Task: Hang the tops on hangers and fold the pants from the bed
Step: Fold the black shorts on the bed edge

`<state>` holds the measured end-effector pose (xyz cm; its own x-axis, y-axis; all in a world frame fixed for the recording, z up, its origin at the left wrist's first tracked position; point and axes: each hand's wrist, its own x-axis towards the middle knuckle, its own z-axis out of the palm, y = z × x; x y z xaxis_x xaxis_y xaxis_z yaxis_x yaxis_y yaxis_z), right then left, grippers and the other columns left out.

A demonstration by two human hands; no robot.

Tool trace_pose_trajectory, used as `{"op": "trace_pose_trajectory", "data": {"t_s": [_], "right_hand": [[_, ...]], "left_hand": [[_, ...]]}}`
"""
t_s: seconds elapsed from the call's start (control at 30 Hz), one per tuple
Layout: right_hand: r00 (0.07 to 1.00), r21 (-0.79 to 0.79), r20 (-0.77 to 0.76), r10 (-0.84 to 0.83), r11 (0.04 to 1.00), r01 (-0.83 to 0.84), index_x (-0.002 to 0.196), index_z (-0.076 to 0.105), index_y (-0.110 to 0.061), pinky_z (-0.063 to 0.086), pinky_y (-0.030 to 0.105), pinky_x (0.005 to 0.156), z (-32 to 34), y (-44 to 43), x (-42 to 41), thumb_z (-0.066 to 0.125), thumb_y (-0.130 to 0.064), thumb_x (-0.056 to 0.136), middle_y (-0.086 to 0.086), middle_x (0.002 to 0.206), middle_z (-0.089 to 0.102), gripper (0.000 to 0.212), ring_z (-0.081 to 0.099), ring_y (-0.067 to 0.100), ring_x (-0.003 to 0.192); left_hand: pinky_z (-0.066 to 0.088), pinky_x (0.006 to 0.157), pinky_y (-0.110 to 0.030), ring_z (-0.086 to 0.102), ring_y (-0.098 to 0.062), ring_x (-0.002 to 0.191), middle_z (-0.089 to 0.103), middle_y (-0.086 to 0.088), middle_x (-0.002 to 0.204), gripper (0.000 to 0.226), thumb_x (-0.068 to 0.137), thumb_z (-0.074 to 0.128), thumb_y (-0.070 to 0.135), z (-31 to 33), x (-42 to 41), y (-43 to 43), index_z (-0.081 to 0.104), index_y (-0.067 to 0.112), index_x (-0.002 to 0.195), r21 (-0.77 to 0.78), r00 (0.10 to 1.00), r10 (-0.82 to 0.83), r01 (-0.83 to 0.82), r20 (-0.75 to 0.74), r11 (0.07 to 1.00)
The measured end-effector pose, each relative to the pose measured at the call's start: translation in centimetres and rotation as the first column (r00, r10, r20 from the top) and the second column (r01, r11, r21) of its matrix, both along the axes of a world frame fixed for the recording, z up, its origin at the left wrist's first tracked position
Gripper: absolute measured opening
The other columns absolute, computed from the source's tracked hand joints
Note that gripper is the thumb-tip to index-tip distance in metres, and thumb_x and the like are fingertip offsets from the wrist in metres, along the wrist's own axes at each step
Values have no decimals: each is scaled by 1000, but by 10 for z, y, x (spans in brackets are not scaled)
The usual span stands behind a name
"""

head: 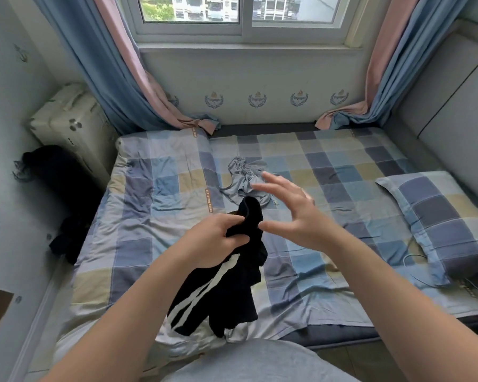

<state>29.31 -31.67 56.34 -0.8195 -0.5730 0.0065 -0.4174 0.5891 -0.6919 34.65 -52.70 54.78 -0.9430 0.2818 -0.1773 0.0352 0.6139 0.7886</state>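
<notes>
- Two garments show on the bed (155, 244): a crumpled grey one (239, 177) mid-mattress, a pillow (442, 216) to the right.
- Left hand (213, 244) grips black garment (218, 293) with white stripes, bunched, hanging above the near edge.
- Right hand (293, 213) is spread, holding nothing.

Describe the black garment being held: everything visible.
The black garment looks like soft knit fabric, with two white stripes along one side. It is bunched and hangs limp above the checked bed, its top gripped by the left hand. The open right hand hovers beside the top, thumb close; whether they touch is unclear.
</notes>
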Motion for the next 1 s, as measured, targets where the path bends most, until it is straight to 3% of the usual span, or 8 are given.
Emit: {"op": "trace_pose_trajectory", "data": {"t_s": [0.13, 0.23, 0.3, 0.37, 0.43, 0.67, 0.8, 1.0], "right_hand": [[995, 248, 10, 104, 963, -103, 111, 56, -40, -12, 54, 120, 7, -15, -9, 72, -36, 85, -21, 146, 47, 31, 27, 4, 145], [984, 365, 114, 134, 916, -167, 106, 50, -36, 5, 39, 120, 9, -20, -16, 72, -41, 82, -17, 119, 61, 33, 52, 8, 121], [971, 377, 197, 136, 904, -203, 104, 52, -34, 37, 21, 93, 7, -22, -16, 73, -37, 84, -12, 94, 62, 29, 58, 9, 90], [980, 337, 155, 123, 926, -169, 95, 54, -30, 38, 20, 60, -1, -22, -14, 68, -26, 89, -10, 78, 55, 15, 53, 7, 69], [995, 269, 81, 64, 960, -84, 86, 51, -29, 36, 23, 55, -9, -19, -14, 63, -16, 90, -9, 72, 51, 17, 48, 10, 61], [970, 45, -178, -168, 983, 179, 81, 47, -25, 33, 23, 60, -25, -6, -20, 61, 0, 80, -9, 83, 46, 29, 46, 9, 71], [955, 85, -178, -238, 963, 256, 81, 45, -24, 34, 24, 64, -36, 14, -29, 53, 10, 79, -5, 83, 47, 35, 46, 18, 76], [926, 185, -94, -365, 908, 376, 90, 56, -18, 46, 33, 81, -65, 38, -34, 47, 14, 79, 1, 97, 51, 36, 53, 25, 92]], "left_hand": [[52, 87, -46, 66, -19, 89, 72, 3, 93, 12, 97, 63, 19, 6, 2, -4, 71, 25, 103, -140, 997, -76, 80, 32, 987], [53, 85, -44, 66, -16, 85, 71, 6, 89, 13, 96, 64, 20, 6, 3, -9, 71, 30, 101, -177, 995, -81, 89, 55, 980], [54, 82, -45, 64, -16, 80, 69, 7, 83, 10, 95, 65, 22, 5, 3, -11, 71, 30, 96, -199, 998, -51, 55, 27, 978], [54, 80, -44, 62, -14, 78, 66, 10, 80, 8, 94, 66, 26, 1, 1, -13, 68, 32, 91, -221, 1000, 0, -4, -21, 975], [54, 78, -41, 62, -10, 79, 66, 13, 82, 3, 94, 66, 33, -5, -2, -15, 68, 35, 92, -237, 995, 76, -91, -72, 967], [47, 67, -31, 64, -19, 94, 71, 13, 101, 15, 96, 60, 37, -37, -15, -24, 67, 39, 110, -355, 929, 250, -340, -274, 871], [40, 63, -31, 63, -23, 97, 70, 7, 105, 41, 82, 52, 6, -59, -15, -44, 68, 35, 106, -418, 907, 353, -419, -230, 806], [51, 71, -35, 60, -23, 99, 67, 4, 108, 45, 78, 47, 5, -83, -11, -76, 68, 34, 106, -478, 881, 466, -446, -84, 757]]}}
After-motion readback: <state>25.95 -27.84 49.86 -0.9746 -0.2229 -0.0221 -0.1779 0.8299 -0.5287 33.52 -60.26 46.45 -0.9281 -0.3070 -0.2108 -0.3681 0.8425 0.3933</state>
